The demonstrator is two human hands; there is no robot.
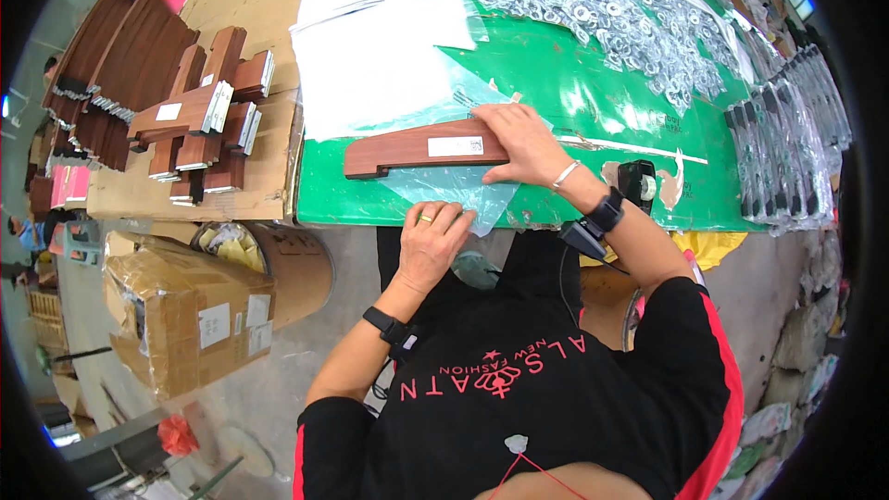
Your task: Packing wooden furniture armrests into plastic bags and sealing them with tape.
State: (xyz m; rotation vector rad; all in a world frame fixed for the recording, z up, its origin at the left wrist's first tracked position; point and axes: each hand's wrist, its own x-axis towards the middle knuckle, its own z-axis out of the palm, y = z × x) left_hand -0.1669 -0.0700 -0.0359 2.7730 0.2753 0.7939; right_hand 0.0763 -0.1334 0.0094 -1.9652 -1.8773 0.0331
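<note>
On the green counter [333,201], the right hand [528,144] grasps a brown wooden piece [407,154]. The left hand [430,245] meets clear plastic [491,200]; I cannot tell its grip.

A long, brown wooden piece [407,153] with a white sticker [454,146] and a notched left end lies flat across thin, see-through blue plastic [449,189] on the green table [537,51].

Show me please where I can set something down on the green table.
Green tabletop shows bare between the white sheets and the heap of small parts, beyond the right hand, and left of the wrapped packs. Wooden pieces crowd the cardboard.
</note>
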